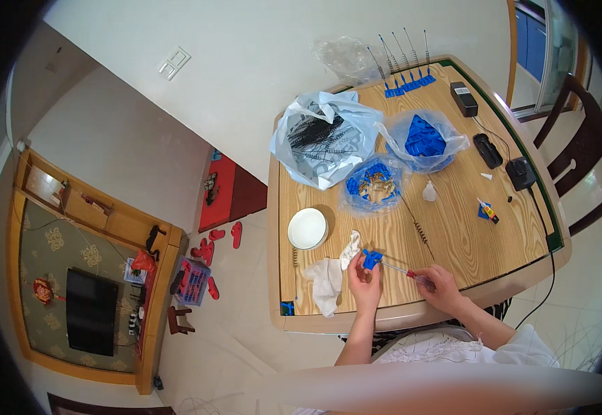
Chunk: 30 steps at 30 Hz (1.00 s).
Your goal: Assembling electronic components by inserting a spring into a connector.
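Observation:
My left hand (365, 287) pinches a small blue plastic part (372, 259) over the near edge of the table. In my right hand (441, 288) is a screwdriver with a red and clear handle (411, 274). Its thin shaft points left, and the tip reaches the blue part. Beyond my hands lies a dark coiled spring with long straight ends (420, 232). A white cloth (326, 283) and a crumpled white glove or rag (350, 249) lie beside my left hand.
A white bowl (308, 229) stands left. Plastic bags hold dark springs (318, 131), blue parts (425, 136) and brass-coloured pieces (375, 188). Several spring-topped blue pieces (409, 84) stand at the back. Right are a black charger (520, 173), its cable, and a glue tube (487, 211).

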Tool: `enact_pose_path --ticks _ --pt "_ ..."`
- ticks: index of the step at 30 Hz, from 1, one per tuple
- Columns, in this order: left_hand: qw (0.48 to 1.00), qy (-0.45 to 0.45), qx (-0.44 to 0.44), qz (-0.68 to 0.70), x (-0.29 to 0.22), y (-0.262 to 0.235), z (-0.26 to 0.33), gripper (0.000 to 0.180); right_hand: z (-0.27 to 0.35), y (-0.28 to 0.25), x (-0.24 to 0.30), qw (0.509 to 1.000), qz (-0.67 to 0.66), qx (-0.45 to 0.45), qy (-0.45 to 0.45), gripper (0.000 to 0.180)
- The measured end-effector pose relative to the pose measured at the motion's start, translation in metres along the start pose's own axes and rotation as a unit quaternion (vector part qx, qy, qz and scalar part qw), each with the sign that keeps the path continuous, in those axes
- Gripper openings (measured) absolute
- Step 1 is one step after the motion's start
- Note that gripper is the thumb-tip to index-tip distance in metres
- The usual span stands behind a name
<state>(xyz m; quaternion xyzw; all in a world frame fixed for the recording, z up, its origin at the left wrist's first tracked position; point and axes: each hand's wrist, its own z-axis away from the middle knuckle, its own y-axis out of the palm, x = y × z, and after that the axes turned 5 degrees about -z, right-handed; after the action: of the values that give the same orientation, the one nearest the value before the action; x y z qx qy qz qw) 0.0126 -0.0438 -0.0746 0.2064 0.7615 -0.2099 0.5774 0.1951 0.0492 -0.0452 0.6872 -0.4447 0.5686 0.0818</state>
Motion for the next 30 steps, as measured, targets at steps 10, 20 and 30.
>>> enact_pose_path --ticks 10,20,30 --pt "1.000 -0.011 0.005 0.004 0.000 0.000 0.000 0.051 0.002 0.002 -0.001 1.000 -0.004 -0.010 0.004 0.032" --pt "0.992 0.028 -0.028 -0.119 -0.010 0.003 0.002 0.047 0.000 0.003 0.000 0.999 0.041 -0.010 0.024 0.028" --pt "0.984 0.069 -0.047 -0.156 -0.004 0.002 0.000 0.044 0.000 0.001 -0.007 0.999 0.019 -0.021 0.024 0.029"
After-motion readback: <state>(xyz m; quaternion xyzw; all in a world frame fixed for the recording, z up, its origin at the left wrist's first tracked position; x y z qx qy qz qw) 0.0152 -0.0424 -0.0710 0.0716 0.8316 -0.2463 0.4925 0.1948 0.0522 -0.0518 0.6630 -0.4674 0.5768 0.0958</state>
